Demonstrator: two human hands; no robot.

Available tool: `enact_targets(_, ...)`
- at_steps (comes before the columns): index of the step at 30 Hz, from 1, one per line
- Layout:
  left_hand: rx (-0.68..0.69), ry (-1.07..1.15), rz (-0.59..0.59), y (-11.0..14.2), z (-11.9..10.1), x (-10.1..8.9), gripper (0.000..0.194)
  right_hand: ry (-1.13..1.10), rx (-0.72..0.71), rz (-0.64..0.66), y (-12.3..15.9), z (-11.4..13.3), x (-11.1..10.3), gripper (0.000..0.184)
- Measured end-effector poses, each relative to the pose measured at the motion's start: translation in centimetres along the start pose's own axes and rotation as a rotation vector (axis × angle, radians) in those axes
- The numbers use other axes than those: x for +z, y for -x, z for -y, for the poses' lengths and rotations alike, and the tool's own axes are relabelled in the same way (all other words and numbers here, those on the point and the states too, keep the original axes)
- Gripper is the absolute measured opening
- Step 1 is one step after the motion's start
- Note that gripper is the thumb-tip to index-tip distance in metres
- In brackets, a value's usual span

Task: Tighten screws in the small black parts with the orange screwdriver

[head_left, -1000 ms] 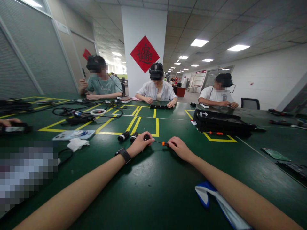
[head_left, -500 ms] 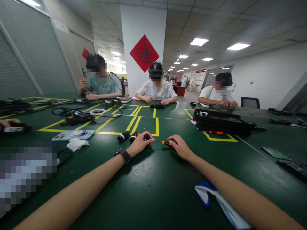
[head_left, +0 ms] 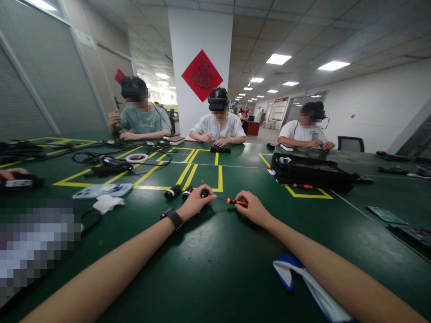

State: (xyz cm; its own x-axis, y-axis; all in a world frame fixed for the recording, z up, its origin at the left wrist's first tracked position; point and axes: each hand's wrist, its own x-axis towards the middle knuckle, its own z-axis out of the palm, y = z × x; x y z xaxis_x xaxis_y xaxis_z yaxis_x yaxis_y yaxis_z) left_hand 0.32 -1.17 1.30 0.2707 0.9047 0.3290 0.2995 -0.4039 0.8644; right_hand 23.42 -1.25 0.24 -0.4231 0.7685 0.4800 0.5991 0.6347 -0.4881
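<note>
My left hand [head_left: 194, 202], with a dark watch on the wrist, is closed round a small black cylinder [head_left: 204, 193], mostly covered by the fingers. An orange-and-black screwdriver [head_left: 232, 201] lies level in my right hand [head_left: 255, 209], the fingers closed on its handle. Its thin shaft points left, and the tip meets the fingertips of my left hand. Whether it touches the cylinder I cannot tell. Two more black cylinders with white bands, one at the left [head_left: 172, 192] and one partly behind my left hand [head_left: 187, 193], rest on the green table [head_left: 215, 269].
Left of me lie a patterned phone case [head_left: 104, 190], a crumpled tissue [head_left: 108, 204] and cables [head_left: 101, 158]. Stacked black trays [head_left: 310, 170] and another orange screwdriver [head_left: 303, 186] are at right. A blue-and-white cloth [head_left: 286, 269] lies by my right forearm. Three people sit opposite.
The fingers of my right hand have shifted on the screwdriver, and more of its orange handle shows. My left hand stays nearly still. The person opposite has drawn one hand inward.
</note>
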Motion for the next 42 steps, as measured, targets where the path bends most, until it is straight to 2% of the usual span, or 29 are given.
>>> enact_targets(5,-0.004,-0.018,0.006,0.0,0.1,0.0,0.022,-0.061,0.02,-0.01,0.0,-0.1,0.1,0.022)
enact_targets(8,0.001,-0.011,0.006,0.0,0.2,0.0,0.022,-0.041,0.075,-0.063,-0.2,-0.7,0.2,0.016)
enact_targets(12,-0.004,-0.011,0.008,-0.1,0.2,0.0,0.023,0.048,0.068,0.015,-0.4,-1.4,0.4,0.023)
enact_targets(15,-0.009,-0.018,0.003,0.0,0.1,0.0,0.024,0.052,0.036,0.047,-0.5,-1.3,0.4,0.022)
enact_targets(19,-0.013,-0.037,-0.008,-0.1,0.2,0.0,0.024,0.023,0.017,0.067,-0.3,-0.8,0.1,0.019)
enact_targets(27,0.0,-0.031,-0.006,-0.1,0.4,-0.1,0.025,-0.09,0.072,0.076,-0.1,-0.9,0.0,0.014)
enact_targets(33,0.001,-0.056,-0.011,-0.2,0.4,0.0,0.025,-0.133,0.06,0.057,0.0,-0.8,0.1,0.029)
enact_targets(37,-0.003,-0.054,-0.017,-0.2,0.5,0.0,0.024,-0.093,0.095,0.025,-0.3,-0.8,0.2,0.019)
enact_targets(39,-0.008,-0.048,-0.016,-0.2,0.5,0.0,0.024,-0.046,0.07,0.029,-0.5,-0.8,0.2,0.024)
enact_targets(42,-0.014,-0.035,-0.011,-0.2,0.5,0.0,0.024,-0.032,0.022,0.041,-0.5,-0.9,0.1,0.02)
